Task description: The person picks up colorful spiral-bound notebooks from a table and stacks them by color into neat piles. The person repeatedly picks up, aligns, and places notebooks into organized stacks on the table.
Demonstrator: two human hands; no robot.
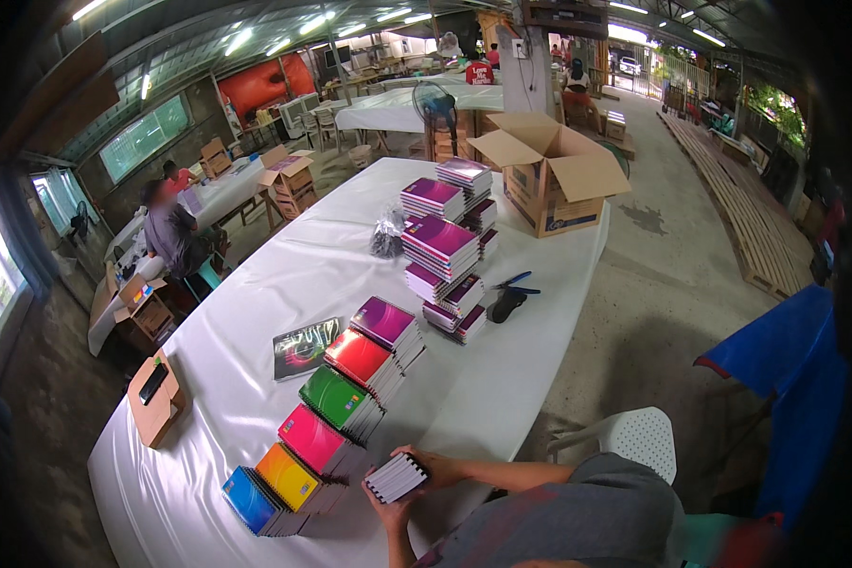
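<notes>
Near the front edge of the white-covered table, my two hands hold a small stack of spiral notebooks, its white page edges and black coils facing up. My left hand grips it from the near left side, and my right hand closes on its right end. Just left of them runs a slanting row of notebook stacks: blue, orange, pink, green, red and purple. The covers of the held notebooks are hidden.
Taller purple notebook piles stand farther back, before an open cardboard box. Beside them lie a blue-handled tool and a black object. A dark printed sheet and cardboard with a phone lie left. A white chair stands right.
</notes>
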